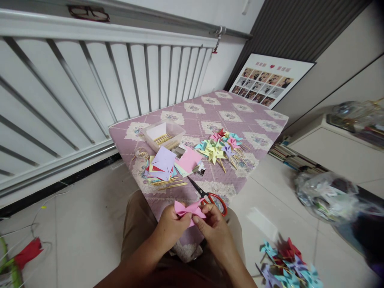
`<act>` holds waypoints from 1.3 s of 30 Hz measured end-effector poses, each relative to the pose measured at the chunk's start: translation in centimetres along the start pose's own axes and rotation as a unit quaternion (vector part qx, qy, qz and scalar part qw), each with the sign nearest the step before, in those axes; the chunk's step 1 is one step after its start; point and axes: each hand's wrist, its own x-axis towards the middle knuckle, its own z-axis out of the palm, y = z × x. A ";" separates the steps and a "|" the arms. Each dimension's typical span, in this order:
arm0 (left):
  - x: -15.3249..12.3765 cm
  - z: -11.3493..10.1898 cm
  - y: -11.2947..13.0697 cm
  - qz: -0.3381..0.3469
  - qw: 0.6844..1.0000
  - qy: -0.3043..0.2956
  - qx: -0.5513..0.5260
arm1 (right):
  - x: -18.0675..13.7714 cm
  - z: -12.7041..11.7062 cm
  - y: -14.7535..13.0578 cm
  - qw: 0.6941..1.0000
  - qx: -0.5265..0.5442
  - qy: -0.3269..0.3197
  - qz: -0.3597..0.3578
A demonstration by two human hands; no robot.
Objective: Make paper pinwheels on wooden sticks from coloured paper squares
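Note:
A pink paper pinwheel (189, 209), partly folded, is held between both hands over my lap at the table's near edge. My left hand (174, 223) pinches its left side with thumb and fingers. On the right side, my right hand (213, 222) grips a folded tip, with the thumb near the centre. Just beyond the hands lie red-handled scissors (207, 195), their blades pointing away to the left. Several thin wooden sticks (171, 185) lie to the left of the scissors. Behind them is a stack of coloured paper squares (162, 163), with pink sheets (189, 160) alongside.
A clear plastic box (165, 134) with sticks stands at the back left of the patterned tablecloth (229, 116). Finished pinwheels (220, 147) lie to the right on the table. More pinwheels (289, 264) are at the lower right. A white radiator (120, 76) borders the table's far left side.

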 end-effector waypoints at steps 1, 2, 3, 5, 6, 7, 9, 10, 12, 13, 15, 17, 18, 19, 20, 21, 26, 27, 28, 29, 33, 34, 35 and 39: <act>-0.1 0.0 0.1 0.000 1.000 -0.001 0.002 | 0.0 0.0 -0.1 1.000 0.009 -0.002 0.008; -0.1 -0.1 0.2 0.000 1.000 -0.002 0.005 | 0.0 0.1 -0.2 1.000 0.019 -0.005 0.016; -0.2 -0.1 0.3 0.000 1.000 -0.003 0.008 | 0.0 0.1 -0.4 0.999 0.029 -0.009 0.023; -0.2 -0.2 0.4 0.003 1.000 0.002 0.012 | -0.1 0.1 -0.8 0.998 0.033 -0.025 0.039; -0.2 -0.2 0.4 0.005 1.000 0.007 0.015 | -0.1 0.1 -0.9 0.998 0.027 -0.037 0.047; -0.2 -0.2 0.4 0.008 1.000 0.014 0.019 | -0.2 0.1 -1.0 0.997 0.018 -0.047 0.053; -0.2 -0.2 0.4 0.016 0.999 0.024 0.025 | -0.3 0.0 -1.1 0.996 0.004 -0.060 0.062; -0.2 -0.2 0.4 0.019 0.999 0.027 0.027 | -0.4 0.0 -1.1 0.996 0.001 -0.058 0.065; -0.3 -0.2 0.6 0.020 0.999 0.033 0.031 | -0.4 0.1 -1.1 0.997 0.002 -0.046 0.064; -0.3 -0.2 0.7 0.020 0.999 0.036 0.033 | -0.4 0.1 -1.1 0.997 0.003 -0.042 0.060; -0.4 -0.3 0.8 0.023 0.998 0.038 0.037 | -0.4 0.2 -1.2 0.998 0.004 -0.040 0.055; -0.4 -0.4 0.8 0.026 0.998 0.038 0.045 | -0.4 0.2 -1.3 0.998 0.008 -0.041 0.052; -0.4 -0.4 0.8 0.028 0.998 0.034 0.052 | -0.4 0.2 -1.4 0.998 0.011 -0.041 0.051; -0.4 -0.5 0.8 0.031 0.997 0.032 0.059 | -0.4 0.3 -1.4 0.998 0.014 -0.040 0.052; -0.4 -0.5 0.7 0.036 0.997 0.031 0.066 | -0.5 0.3 -1.4 0.998 0.016 -0.041 0.053; -0.4 -0.6 0.6 0.042 0.996 0.031 0.072 | -0.5 0.3 -1.4 0.998 0.016 -0.041 0.055; -0.5 -0.7 0.8 0.058 0.993 0.037 0.093 | -0.5 0.2 -1.2 0.997 0.012 -0.044 0.068; -0.5 -0.8 0.9 0.057 0.993 0.036 0.096 | -0.5 0.2 -1.1 0.996 0.015 -0.046 0.070; -0.6 -0.8 1.1 0.055 0.993 0.036 0.098 | -0.4 0.2 -1.0 0.996 0.017 -0.048 0.073; -0.7 -0.8 1.1 0.054 0.993 0.036 0.099 | -0.4 0.2 -1.0 0.996 0.020 -0.049 0.075; -0.8 -0.8 1.1 0.060 0.992 0.039 0.106 | -0.5 0.5 -0.8 0.994 0.047 -0.039 0.088; -0.8 -0.8 1.0 0.064 0.991 0.042 0.110 | -0.6 0.5 -0.7 0.994 0.051 -0.036 0.091; -0.8 -0.8 0.9 0.068 0.990 0.045 0.114 | -0.6 0.6 -0.7 0.994 0.054 -0.034 0.092; -0.8 -0.7 0.7 0.075 0.988 0.053 0.123 | -0.7 0.7 -0.6 0.994 0.050 -0.020 0.095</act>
